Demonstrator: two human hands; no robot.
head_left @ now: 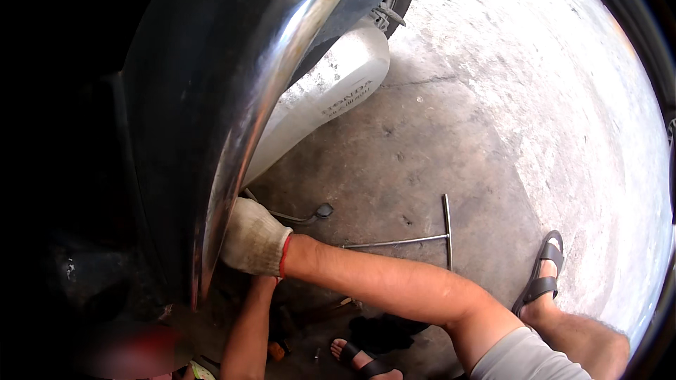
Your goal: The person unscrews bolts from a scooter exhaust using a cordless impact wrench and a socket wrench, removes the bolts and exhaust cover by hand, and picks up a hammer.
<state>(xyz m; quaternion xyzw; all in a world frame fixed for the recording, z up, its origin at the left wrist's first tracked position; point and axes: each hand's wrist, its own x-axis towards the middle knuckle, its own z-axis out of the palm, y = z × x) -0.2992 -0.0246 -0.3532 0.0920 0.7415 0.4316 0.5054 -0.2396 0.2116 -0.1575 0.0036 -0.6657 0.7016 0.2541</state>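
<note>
The right hand, in a pale knit glove with a red cuff, reached up and left under the dark body of a motorbike, just beside its chrome rail. Its fingers were tucked behind the rail and the bodywork, so I could not tell whether they were spread or gripping anything. The right forearm ran bare and nearly level from the lower right, bent at the elbow above the knee.

The left hand was out of sight: only the left forearm showed, rising from the bottom edge and passing beneath the right wrist into the shadow under the bike.

Behind the glove lay the white exhaust cover, long and rounded, slanting up to the right, with dark lettering along its side. A thin pedal lever stuck out near the glove. Farther right, on the concrete floor, lay a T-handled wrench, well apart from the hand. Two feet in black sandals rested on the floor.
</note>
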